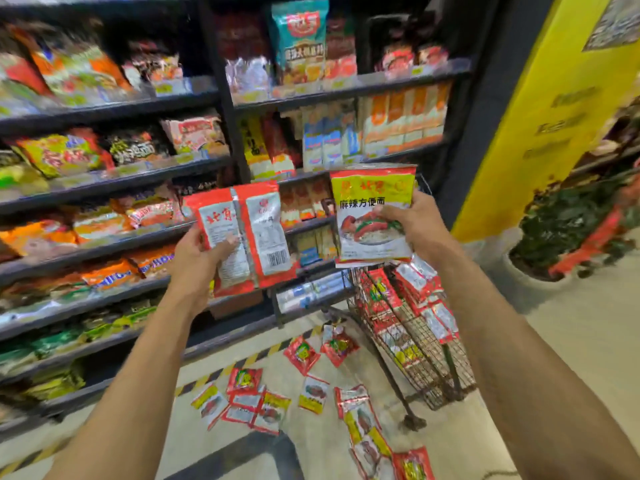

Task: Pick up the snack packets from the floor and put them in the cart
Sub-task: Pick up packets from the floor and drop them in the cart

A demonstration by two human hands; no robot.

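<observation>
Snack packets: seemingly light, crinkly, slippery; one pinched low by fingers of left hand, another by right hand.

Blur swallows the shelf goods, labels unreadable. The right-hand packet hides the top of the cart; the left-hand packet hides most fingers of the left hand. Down low, floor packets run off the bottom edge.

red-yellow packets, yellow pillar

dark stocked shelves on the left, pale floor with striped tape, yellow pillar, perhaps a potted plant
</observation>
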